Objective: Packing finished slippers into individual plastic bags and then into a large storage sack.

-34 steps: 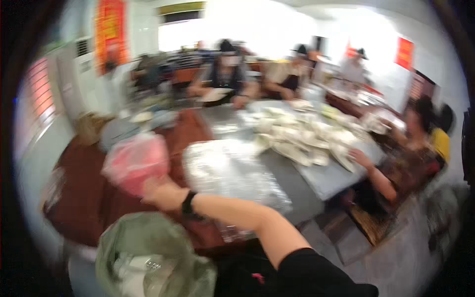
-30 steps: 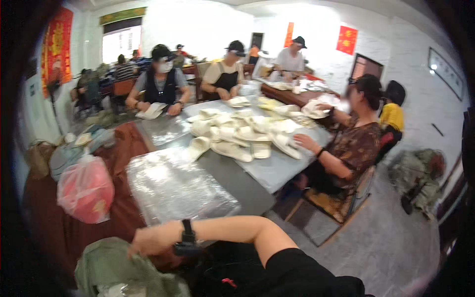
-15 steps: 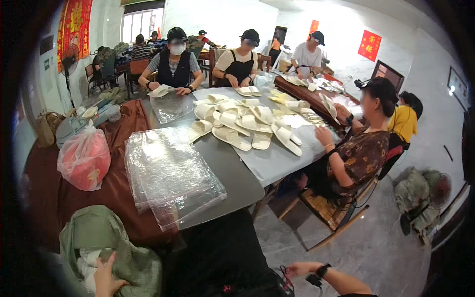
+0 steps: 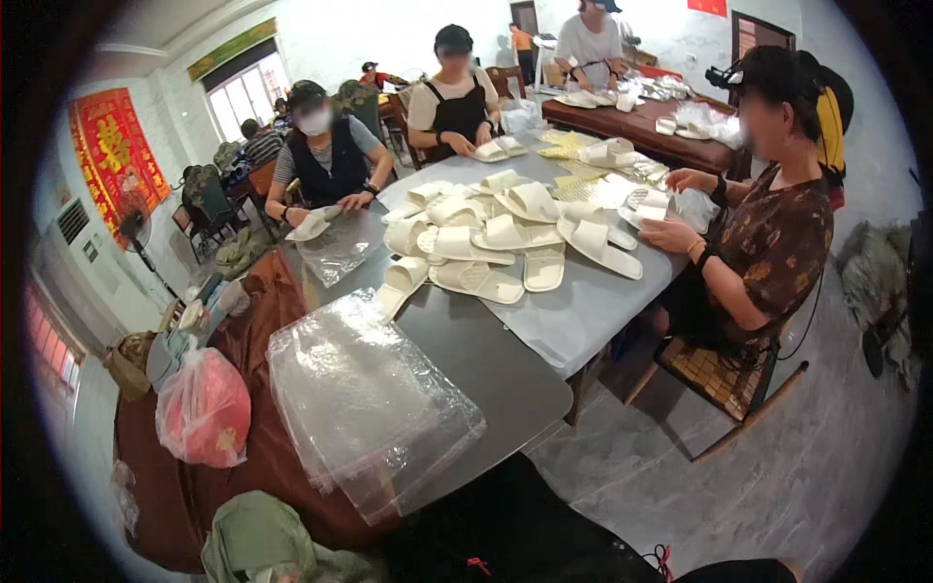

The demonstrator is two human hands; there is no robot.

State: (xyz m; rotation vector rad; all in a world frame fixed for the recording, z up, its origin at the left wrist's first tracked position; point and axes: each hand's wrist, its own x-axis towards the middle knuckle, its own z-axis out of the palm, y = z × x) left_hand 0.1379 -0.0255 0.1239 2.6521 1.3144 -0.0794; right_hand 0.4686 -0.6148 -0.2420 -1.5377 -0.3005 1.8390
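Observation:
Neither my left hand nor my right hand shows in the picture. At the lower left, a green woven sack (image 4: pixel 255 530) stands beside the brown-covered surface, cut off by the bottom edge. My dark-clothed lap (image 4: pixel 505 525) fills the lower middle. Closest in front of me, a stack of clear plastic bags (image 4: pixel 374 398) lies flat across the dark grey tabletop (image 4: pixel 515 364) and the brown cloth. Beyond it a heap of cream slide slippers (image 4: pixel 474 282) rests on a pale sheet.
A red bundle in a clear bag (image 4: pixel 204 408) sits on the brown cloth (image 4: pixel 258 340) at left. Co-workers handle slippers around the table; the one at right (image 4: pixel 768 233) sits on a wooden chair (image 4: pixel 719 389). More slippers lie on a back table (image 4: pixel 573 119).
My left hand at the sack and my right hand at the lower edge have left the picture. The view has tilted. The co-worker at right now holds a slipper lower, with both hands.

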